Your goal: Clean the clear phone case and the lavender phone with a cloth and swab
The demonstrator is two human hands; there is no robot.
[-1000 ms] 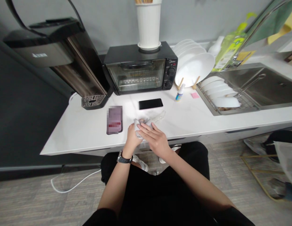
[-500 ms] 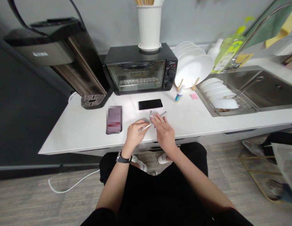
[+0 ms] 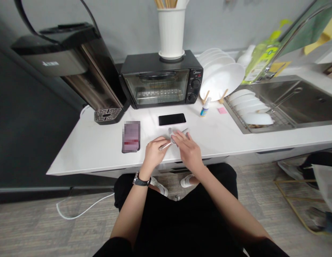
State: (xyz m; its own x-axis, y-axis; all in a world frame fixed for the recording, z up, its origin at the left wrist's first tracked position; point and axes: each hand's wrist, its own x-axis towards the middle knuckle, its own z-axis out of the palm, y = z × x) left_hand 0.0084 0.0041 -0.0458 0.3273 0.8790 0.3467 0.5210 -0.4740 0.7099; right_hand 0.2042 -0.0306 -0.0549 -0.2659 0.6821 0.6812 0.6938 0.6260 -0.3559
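My left hand [image 3: 154,152] is closed around a slim silvery object [image 3: 165,146], of which one narrow bar shows; its kind I cannot make out. My right hand [image 3: 190,151] has its fingers closed on a small grey cloth [image 3: 170,131] and presses it against the far end of that object. Both hands are close together above the counter's front edge. Just beyond them lies a phone [image 3: 172,119] with a dark screen. A small spray bottle [image 3: 204,108] stands to the right, beside a pink square [image 3: 222,110].
On the white counter [image 3: 82,153], a blurred-out purple rectangular item [image 3: 131,137] lies left of my hands. Behind are a water dispenser [image 3: 98,82], a toaster oven [image 3: 157,85] and racked white plates [image 3: 221,80]. A sink [image 3: 296,107] with several dishes is at right.
My right hand has shifted slightly over the grey cloth, which sits a little differently under its fingers. My left hand keeps its hold. The whole view has moved slightly.
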